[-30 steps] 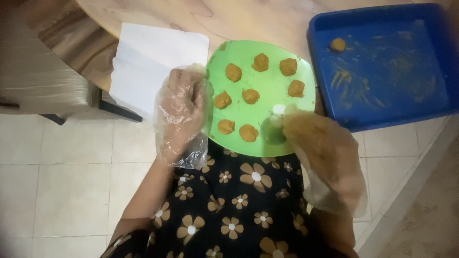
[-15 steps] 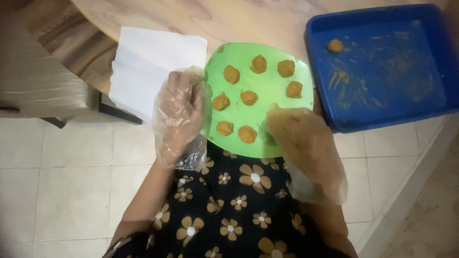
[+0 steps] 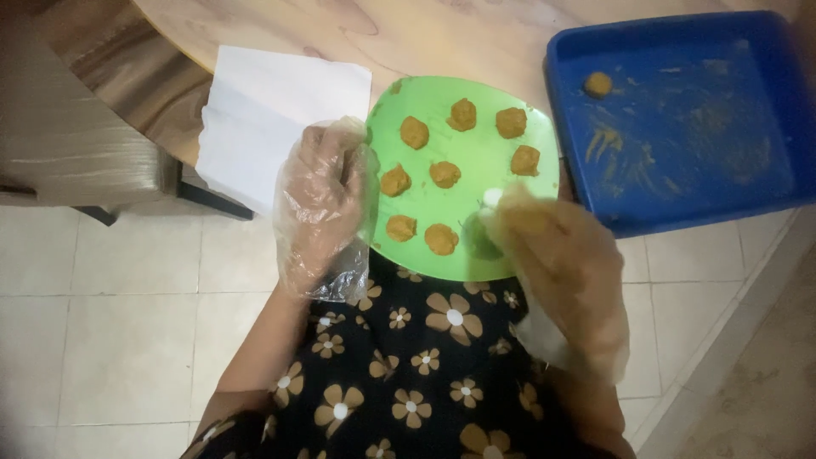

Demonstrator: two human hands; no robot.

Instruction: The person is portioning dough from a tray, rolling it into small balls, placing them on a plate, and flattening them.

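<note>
A round green plate (image 3: pixel 476 161) sits at the edge of a wooden table (image 3: pixel 442 34) and serves as the anchor here. On it lie 8 brown dough balls (image 3: pixel 444 174), spread from its far rim toward its near rim. The left hand (image 3: pixel 323 204), in a loose clear plastic glove, rests against the plate's left rim with its fingers curled together over the edge, gripping it. The right hand (image 3: pixel 552 255), also gloved, hovers over the plate's near right part; its fingers are bunched narrow, and I cannot tell whether they pinch anything. Left of the plate, touching the left hand, lies a white sheet of paper (image 3: pixel 272 119). Right of the plate, just beside it, stands a blue tray (image 3: pixel 680 136) smeared with brown paste, with 1 more dough ball (image 3: pixel 597 84) in the tray's far left corner. Below the plate shows a black flowered dress (image 3: pixel 425 365).
</note>
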